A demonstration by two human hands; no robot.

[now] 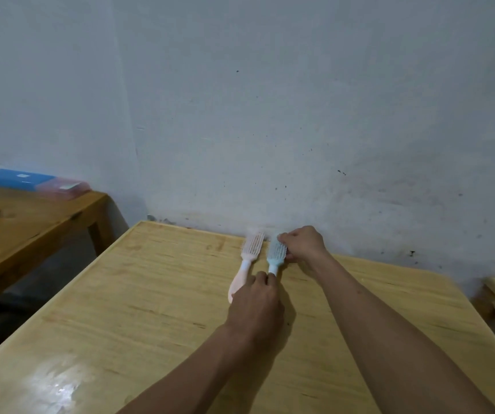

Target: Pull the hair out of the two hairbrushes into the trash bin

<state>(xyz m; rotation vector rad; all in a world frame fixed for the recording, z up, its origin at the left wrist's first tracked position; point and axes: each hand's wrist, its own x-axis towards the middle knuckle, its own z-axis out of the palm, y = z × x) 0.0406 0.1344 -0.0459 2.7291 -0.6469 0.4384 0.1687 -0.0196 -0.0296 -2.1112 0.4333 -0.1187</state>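
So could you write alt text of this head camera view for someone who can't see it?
A person's two hands work on a blue hairbrush lying on a wooden table by a wall: the left hand holds its handle, the right hand pinches at its bristles. A pink hairbrush lies alongside, to its left.

Bare wooden table (120, 294) left of pink hairbrush (247, 258); wall (270, 115) just behind.

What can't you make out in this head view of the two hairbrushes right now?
- Trash bin: nowhere in the head view, so its position is unknown.
- Hair in the pale pink plastic hairbrush and light blue plastic hairbrush: too small and blurred to tell.
- Blue brush handle: hidden under the left hand.
- Right hand fingertips on the blue bristles: pinch unclear.
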